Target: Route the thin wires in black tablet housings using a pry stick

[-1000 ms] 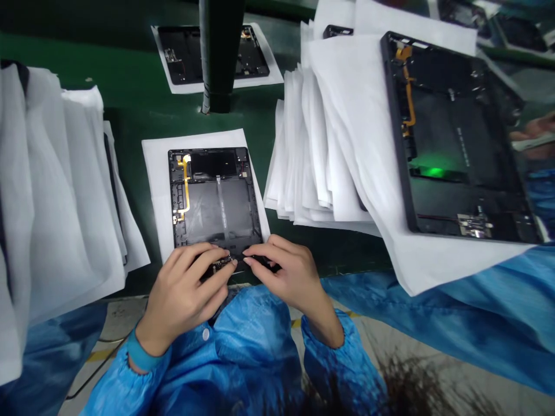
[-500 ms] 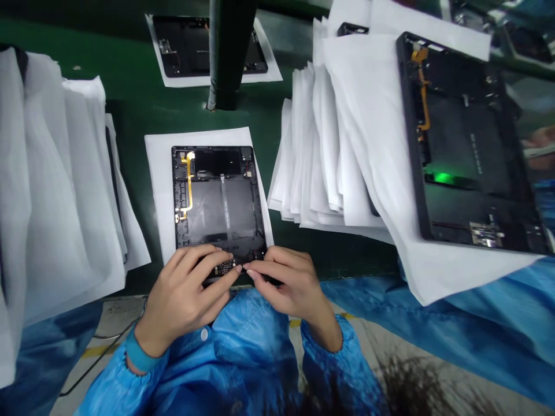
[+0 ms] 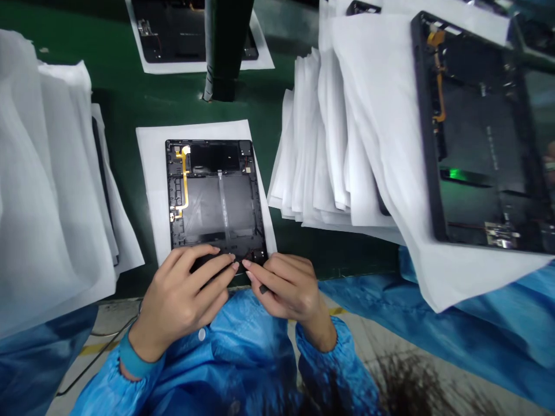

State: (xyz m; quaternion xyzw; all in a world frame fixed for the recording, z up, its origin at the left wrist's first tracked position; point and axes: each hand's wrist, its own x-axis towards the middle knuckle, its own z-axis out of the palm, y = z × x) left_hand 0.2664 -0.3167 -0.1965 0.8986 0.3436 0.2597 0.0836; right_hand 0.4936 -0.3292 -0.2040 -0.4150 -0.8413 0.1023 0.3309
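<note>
A black tablet housing (image 3: 208, 196) with a yellow flex cable (image 3: 186, 185) along its left side lies open on a white foam sheet (image 3: 151, 173). Over its lower left edge rests my left hand (image 3: 186, 294), fingers a little apart, fingertips touching the bottom edge. The circuit piece under those fingers is mostly hidden. My right hand (image 3: 286, 283) is at the lower right corner, thumb and index finger close together near the left fingertips. A small dark piece (image 3: 263, 289) shows between its fingers.
White-wrapped stacks stand at the left (image 3: 52, 173) and right (image 3: 316, 144). Another open housing (image 3: 481, 138) lies on the right stack. Behind a green post (image 3: 229, 46) is a further housing (image 3: 169, 34) on foam. A person's hand shows at the far right edge.
The view has shifted slightly. My left fingers now cover the circuit piece that showed between them. A small dark piece has come into sight among my right fingers.
</note>
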